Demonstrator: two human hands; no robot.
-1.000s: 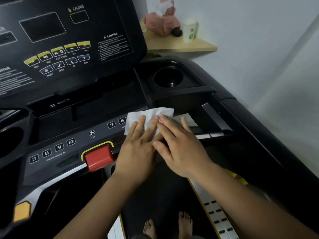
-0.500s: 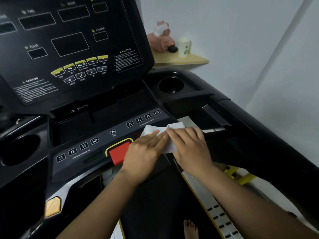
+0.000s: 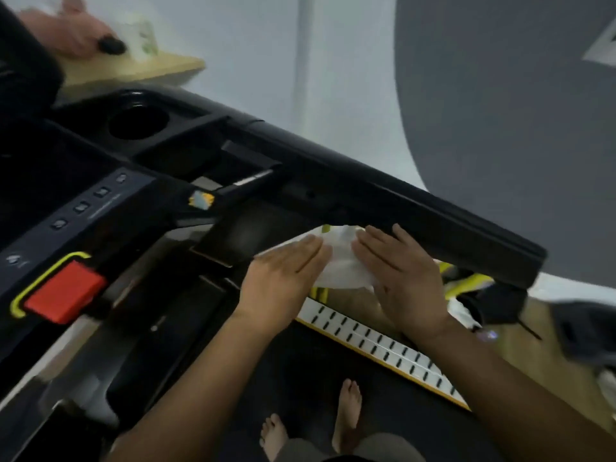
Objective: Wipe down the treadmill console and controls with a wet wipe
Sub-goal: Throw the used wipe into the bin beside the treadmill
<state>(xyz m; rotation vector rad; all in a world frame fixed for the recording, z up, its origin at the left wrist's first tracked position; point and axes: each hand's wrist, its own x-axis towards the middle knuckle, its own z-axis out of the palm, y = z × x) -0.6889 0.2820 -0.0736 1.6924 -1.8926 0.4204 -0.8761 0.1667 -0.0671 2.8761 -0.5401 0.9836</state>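
Crumpled white wet wipe sits between left hand and right hand — fingers straight, pressing it flat, not curled. The black treadmill console panel lies up-left of the hands, nearer the left — likely wiped next.

No text or number is coming through legibly, since motion blur is smearing the whole frame. At the left of the frame, the small buttons on the grey control strip are carrying pale marks too smeared to read, and the line of print beside them is showing only as a faint streak. A symbol at the far left edge, above the red stop key, is appearing as a smudge. In the upper left, the cup is showing green print that is equally unreadable.
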